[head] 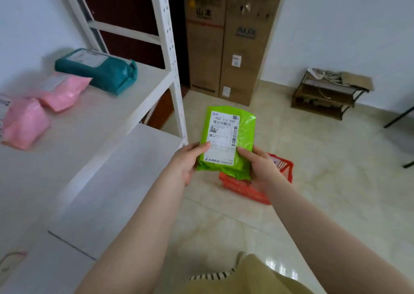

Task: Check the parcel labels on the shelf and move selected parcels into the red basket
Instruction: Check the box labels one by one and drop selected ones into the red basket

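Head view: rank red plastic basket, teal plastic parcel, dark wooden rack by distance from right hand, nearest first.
1. Red plastic basket, on the floor just beneath the right hand.
2. Dark wooden rack, by the right wall.
3. Teal plastic parcel, on the left shelf.

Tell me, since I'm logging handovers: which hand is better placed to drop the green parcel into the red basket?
Probably the right hand: it grips the green parcel directly above the red basket, while the left hand holds the shelf-side edge.

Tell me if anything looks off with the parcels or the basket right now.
Nothing stands out. Both hands, left and right, hold the green parcel label up above the red basket. The teal parcel and two pink parcels lie flat on the shelf.
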Demonstrator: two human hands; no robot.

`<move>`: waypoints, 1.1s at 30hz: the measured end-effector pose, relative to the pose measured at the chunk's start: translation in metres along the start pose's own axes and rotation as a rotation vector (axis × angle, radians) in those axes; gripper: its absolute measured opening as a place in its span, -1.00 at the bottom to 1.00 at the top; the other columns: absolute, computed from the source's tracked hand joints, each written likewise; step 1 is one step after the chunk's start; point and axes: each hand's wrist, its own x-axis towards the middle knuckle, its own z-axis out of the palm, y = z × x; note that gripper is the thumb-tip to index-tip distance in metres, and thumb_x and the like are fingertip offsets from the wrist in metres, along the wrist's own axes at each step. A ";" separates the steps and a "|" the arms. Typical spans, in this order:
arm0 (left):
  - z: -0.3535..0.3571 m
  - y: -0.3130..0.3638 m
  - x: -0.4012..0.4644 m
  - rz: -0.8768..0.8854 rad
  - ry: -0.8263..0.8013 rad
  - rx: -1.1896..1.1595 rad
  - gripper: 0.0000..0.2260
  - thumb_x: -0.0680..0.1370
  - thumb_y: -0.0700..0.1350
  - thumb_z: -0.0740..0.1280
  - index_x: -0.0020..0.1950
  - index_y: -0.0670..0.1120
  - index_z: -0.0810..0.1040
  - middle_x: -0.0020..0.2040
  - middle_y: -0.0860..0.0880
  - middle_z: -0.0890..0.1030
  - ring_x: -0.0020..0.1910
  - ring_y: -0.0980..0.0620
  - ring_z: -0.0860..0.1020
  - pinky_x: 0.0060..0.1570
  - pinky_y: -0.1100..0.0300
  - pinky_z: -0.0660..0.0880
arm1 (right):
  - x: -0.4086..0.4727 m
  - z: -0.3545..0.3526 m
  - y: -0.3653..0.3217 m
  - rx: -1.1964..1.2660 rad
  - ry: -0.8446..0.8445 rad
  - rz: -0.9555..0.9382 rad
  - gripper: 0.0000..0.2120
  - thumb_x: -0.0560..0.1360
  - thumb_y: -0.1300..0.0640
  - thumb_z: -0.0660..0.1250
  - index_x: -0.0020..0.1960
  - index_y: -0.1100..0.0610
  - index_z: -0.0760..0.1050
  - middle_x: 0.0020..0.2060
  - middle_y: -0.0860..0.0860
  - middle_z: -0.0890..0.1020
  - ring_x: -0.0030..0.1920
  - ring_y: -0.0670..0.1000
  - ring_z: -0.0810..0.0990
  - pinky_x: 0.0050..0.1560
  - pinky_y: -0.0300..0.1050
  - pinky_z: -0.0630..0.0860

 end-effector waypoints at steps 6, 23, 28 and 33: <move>0.121 -0.031 0.078 -0.131 -0.065 0.016 -0.72 0.56 -0.21 0.36 0.26 -0.22 0.56 -0.31 0.00 0.71 -0.37 0.12 0.68 -0.41 0.29 0.58 | 0.046 -0.117 -0.042 0.026 0.131 0.032 -0.67 0.54 0.24 0.38 0.30 0.23 0.53 0.14 0.21 0.68 0.09 0.21 0.69 0.12 0.23 0.61; 0.299 -0.117 0.326 -0.256 0.023 0.376 -0.61 0.38 0.03 0.55 0.12 -0.11 0.64 0.01 -0.11 0.72 -0.03 -0.11 0.68 0.11 -0.05 0.59 | 0.249 -0.269 -0.042 -0.169 0.746 0.109 -0.57 0.43 0.05 0.52 0.24 0.01 0.49 0.05 0.11 0.70 -0.02 0.16 0.70 0.07 0.18 0.62; 0.315 -0.211 0.411 -0.316 0.111 0.415 -0.68 0.40 0.01 0.54 0.09 -0.09 0.64 0.01 -0.08 0.70 -0.02 -0.12 0.66 0.09 -0.08 0.59 | 0.341 -0.324 0.034 -0.055 0.871 0.284 -0.55 0.42 0.13 0.52 0.25 -0.02 0.46 0.02 0.09 0.68 -0.04 0.19 0.70 0.03 0.19 0.64; 0.297 -0.323 0.482 -0.425 0.164 0.375 -0.84 0.38 0.06 0.54 -0.18 0.02 0.65 -0.05 -0.10 0.72 -0.05 -0.18 0.68 0.08 -0.19 0.58 | 0.418 -0.356 0.133 0.152 0.994 0.499 -0.45 0.25 -0.08 0.62 0.06 0.16 0.47 0.03 0.17 0.67 -0.04 0.25 0.69 0.04 0.21 0.63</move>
